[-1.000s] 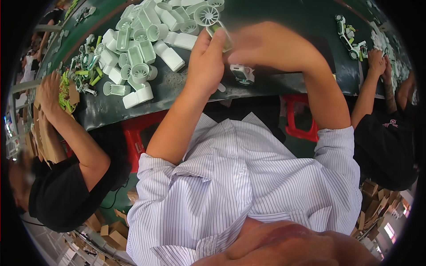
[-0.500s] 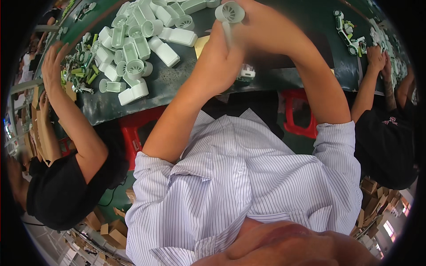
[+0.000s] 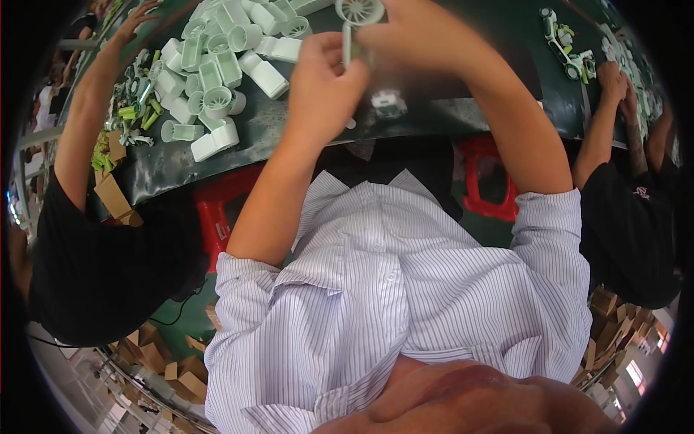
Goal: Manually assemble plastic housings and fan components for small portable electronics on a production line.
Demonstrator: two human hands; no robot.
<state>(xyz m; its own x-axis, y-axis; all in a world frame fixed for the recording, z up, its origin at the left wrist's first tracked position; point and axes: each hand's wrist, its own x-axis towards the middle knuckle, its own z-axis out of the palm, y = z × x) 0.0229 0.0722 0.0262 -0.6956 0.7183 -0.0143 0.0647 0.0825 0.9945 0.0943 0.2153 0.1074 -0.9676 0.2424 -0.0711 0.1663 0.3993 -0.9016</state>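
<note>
The dark green table (image 3: 173, 160) curves around in front of me, and on its far left side, beyond my left forearm, sits a heap of pale green moulded parts (image 3: 230, 69), trays and spoked round cups jumbled together. Closer in, a dark flat sheet (image 3: 524, 76) lies beyond my right forearm.

My left hand (image 3: 325, 87) is raised over the table, thumb and curled fingers pinching the narrow, upright side of a spoked pale green part (image 3: 359, 11). The part stands up past my left fingertips, its round cup uppermost at the edge of view, between my two hands. My right hand (image 3: 394, 35) comes in from the other side, right against the part just under the cup; it is blurred, so I cannot tell whether its fingers grip or only press.

I judge the step in hand to be two-handed work on this one part. The next move seems to call for a firm left pinch while the right fingers work against it.

Smallest, a white car-shaped piece (image 3: 389, 105) sits below my right hand, apart from both hands.
</note>
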